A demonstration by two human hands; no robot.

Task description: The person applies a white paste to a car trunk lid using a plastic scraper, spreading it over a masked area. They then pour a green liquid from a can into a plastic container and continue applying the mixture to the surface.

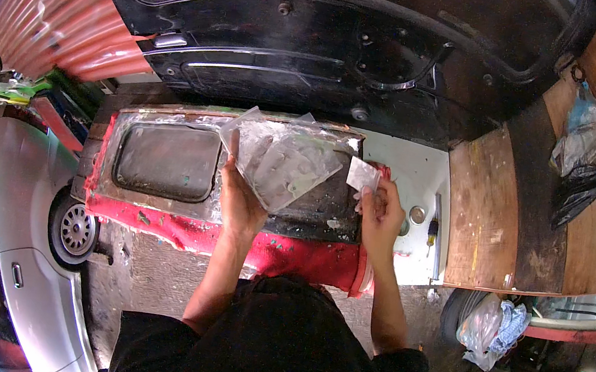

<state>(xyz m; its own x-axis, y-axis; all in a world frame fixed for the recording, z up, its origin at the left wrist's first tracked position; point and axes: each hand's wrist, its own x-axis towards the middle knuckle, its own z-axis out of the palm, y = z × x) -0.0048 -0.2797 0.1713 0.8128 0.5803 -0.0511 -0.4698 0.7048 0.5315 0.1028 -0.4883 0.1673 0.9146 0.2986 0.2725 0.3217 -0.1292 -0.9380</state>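
Note:
My left hand [241, 205] props up a clear sheet [297, 167], glass or plastic, smeared with greyish-white paste. Its thumb shows at the sheet's left edge, while the other fingers seem to be under it. Between the fingers of my right hand [383, 211] is a small, pale square spreader [363, 174], held upright just right of the sheet. Both hands are above a worn dark panel [223, 210] with a rounded rectangular recess [166, 160] on its left. White smears mark the panel's top edge. Red cloth [289, 256] lies beneath it and hangs over the near side.
A white surface [414, 164] to the right bears a screwdriver [434, 223], a round lid-like piece [417, 215] and a grey rod [437, 242]. A large black vehicle panel [257, 38] stands behind. Plastic bags [586, 141] hang at right; a silver car [14, 224] is at left.

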